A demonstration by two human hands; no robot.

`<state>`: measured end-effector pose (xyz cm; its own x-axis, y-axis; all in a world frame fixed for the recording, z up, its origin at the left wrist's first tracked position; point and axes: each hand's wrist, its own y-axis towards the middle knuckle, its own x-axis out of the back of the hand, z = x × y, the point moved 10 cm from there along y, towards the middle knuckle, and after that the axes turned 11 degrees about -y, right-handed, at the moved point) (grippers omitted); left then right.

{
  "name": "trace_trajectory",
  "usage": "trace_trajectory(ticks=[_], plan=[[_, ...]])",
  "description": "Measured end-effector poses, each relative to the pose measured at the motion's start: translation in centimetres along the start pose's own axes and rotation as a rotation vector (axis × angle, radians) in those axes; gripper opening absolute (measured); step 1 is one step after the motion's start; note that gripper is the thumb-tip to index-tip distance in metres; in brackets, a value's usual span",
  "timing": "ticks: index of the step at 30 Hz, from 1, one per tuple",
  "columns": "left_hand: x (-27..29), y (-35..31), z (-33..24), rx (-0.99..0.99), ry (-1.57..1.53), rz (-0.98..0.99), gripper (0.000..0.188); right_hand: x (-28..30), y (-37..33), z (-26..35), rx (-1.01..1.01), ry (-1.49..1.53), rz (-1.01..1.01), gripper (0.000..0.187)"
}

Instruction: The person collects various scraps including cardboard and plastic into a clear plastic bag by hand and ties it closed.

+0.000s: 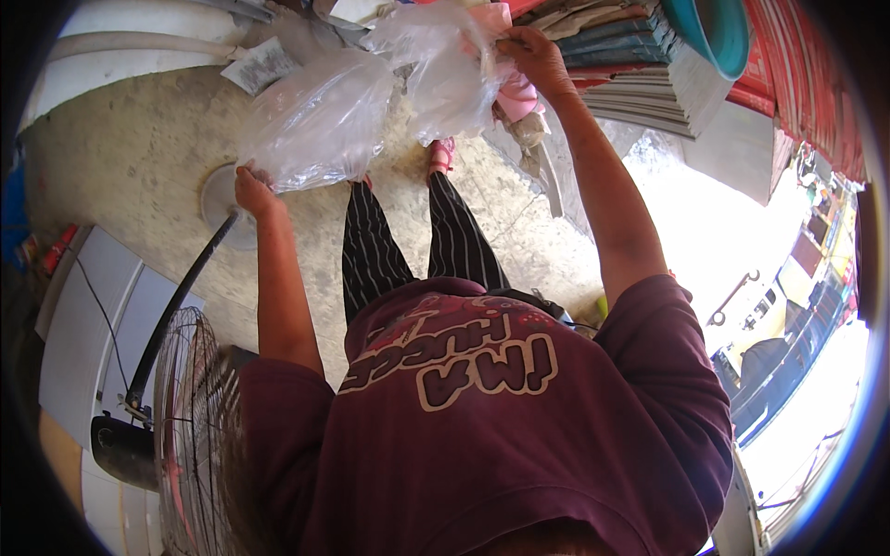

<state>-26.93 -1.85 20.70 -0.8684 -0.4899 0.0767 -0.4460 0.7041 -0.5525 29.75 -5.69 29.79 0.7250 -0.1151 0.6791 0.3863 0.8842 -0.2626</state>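
Observation:
A large, clear plastic bag (320, 120), crumpled and shiny, stretches between my two hands above the floor. My left hand (256, 192) is closed on its lower left end. Higher up and to the right, my right hand (540, 63) pinches the bag's other end, with thumb and fingers together. Beside and partly behind the bag, below my right hand, is some pink material (515, 95); I cannot tell whether my fingers touch it.
A standing fan (190, 426) is close by my left arm, its round base (220, 193) under my left hand. Stacked flat sheets (640, 97) and a teal basin (728, 37) are at the far right. White rolls (139, 60) lie far left, and white cabinets (88, 306) stand left.

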Motion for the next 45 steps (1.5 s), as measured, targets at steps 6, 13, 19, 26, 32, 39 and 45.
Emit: trace_trajectory(ticks=[6, 13, 19, 26, 32, 39, 45], plan=[[4.3, 2.0, 2.0, -0.033, 0.124, -0.053, 0.037, -0.2, -0.4, 0.3, 0.04, 0.012, -0.006, 0.026], [7.3, 3.7, 4.3, 0.072, 0.119, -0.119, 0.034, -1.2, -0.4, 1.1, 0.057, 0.026, 0.023, 0.026], [8.3, 4.6, 6.1, 0.093, 0.122, -0.146, 0.031, -1.9, -0.5, 0.7, 0.033, 0.012, 0.037, 0.027], [10.3, 7.2, 8.9, -0.054, 0.399, -0.118, 0.033, -3.3, -0.6, 0.9, 0.035, 0.03, 0.063, 0.027], [8.2, 8.1, 11.4, -0.12, 0.589, -0.064, 0.036, -3.4, -0.6, 0.4, 0.16, -0.087, 0.025, 0.022], [6.3, 7.9, 12.9, -0.105, 0.57, -0.005, 0.039, -4.1, -0.4, -1.2, 0.045, 0.011, 0.074, 0.025], [3.3, 6.6, 13.8, -0.118, 0.871, 0.087, 0.043, -2.1, -1.0, -1.7, 0.039, -0.027, 0.034, 0.022]])
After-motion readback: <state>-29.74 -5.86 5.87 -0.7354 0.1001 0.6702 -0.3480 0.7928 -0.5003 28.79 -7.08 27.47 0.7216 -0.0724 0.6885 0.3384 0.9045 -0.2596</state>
